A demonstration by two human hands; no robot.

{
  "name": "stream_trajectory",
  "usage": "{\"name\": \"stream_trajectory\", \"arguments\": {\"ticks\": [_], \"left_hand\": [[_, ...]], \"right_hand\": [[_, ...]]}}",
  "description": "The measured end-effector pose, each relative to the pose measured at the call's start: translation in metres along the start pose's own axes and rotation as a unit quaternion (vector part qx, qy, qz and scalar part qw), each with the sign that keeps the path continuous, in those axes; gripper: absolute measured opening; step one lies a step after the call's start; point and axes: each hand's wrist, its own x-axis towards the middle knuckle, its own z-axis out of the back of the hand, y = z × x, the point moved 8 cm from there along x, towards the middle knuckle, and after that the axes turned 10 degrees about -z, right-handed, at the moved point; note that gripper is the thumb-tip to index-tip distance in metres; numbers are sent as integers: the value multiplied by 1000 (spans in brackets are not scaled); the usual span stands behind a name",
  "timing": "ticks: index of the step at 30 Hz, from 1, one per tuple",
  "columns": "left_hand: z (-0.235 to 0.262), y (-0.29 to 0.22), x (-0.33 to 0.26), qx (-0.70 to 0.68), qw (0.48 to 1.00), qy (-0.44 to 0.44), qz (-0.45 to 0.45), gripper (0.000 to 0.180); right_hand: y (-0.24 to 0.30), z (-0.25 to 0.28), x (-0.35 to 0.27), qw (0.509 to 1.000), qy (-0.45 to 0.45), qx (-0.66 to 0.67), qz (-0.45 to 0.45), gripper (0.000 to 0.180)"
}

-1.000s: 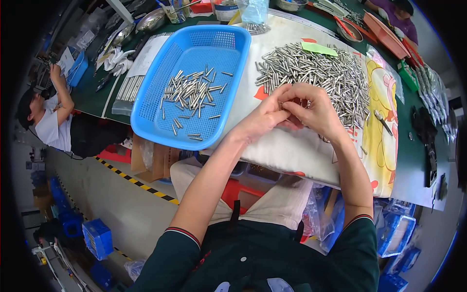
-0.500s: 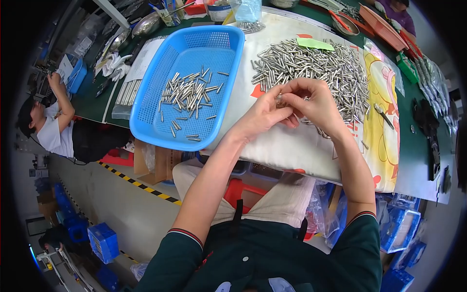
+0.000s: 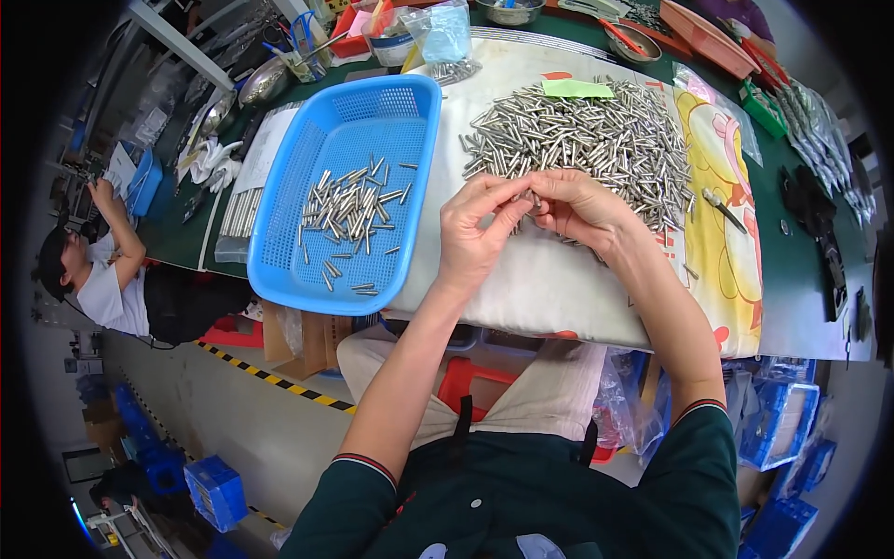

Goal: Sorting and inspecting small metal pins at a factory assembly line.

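Both of my hands meet over the near edge of a large heap of short silvery metal pins (image 3: 596,130). My left hand (image 3: 473,228) pinches with thumb and forefinger. Against it, fingertip to fingertip, my right hand (image 3: 585,212) is closed too. Between the fingertips shows a bit of a small metal piece (image 3: 530,198), mostly hidden, so its full shape cannot be seen. Left of my hands stands a blue perforated plastic basket (image 3: 425,140), with a smaller pile of similar pins (image 3: 349,205) on its bottom.
A pale printed cloth (image 3: 559,303) lies under the heap, with a green paper slip (image 3: 577,88) on the pins. To the right lies a dark-handled tool (image 3: 729,214). Metal bowls (image 3: 633,42) and a bagged blue item (image 3: 445,37) stand behind. Another person (image 3: 102,279) sits far left.
My hands have shifted slightly left and turned, and their fingertips are now pressed together more closely. The whole view has moved a little; the basket and heap look unchanged.
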Motion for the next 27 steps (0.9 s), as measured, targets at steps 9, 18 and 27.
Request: {"name": "stream_trajectory", "arguments": {"ticks": [9,18,27], "left_hand": [[1,-19,3,126,985,-11,-115,27],[-2,-20,2,144,981,6,-128,28],[-3,-21,2,148,980,12,-130,29]], "right_hand": [[-8,-5,1,997,-2,81,-15,14],[-20,-7,2,991,-25,129,-31,13],[-21,-8,2,988,-9,149,-33,13]]}}
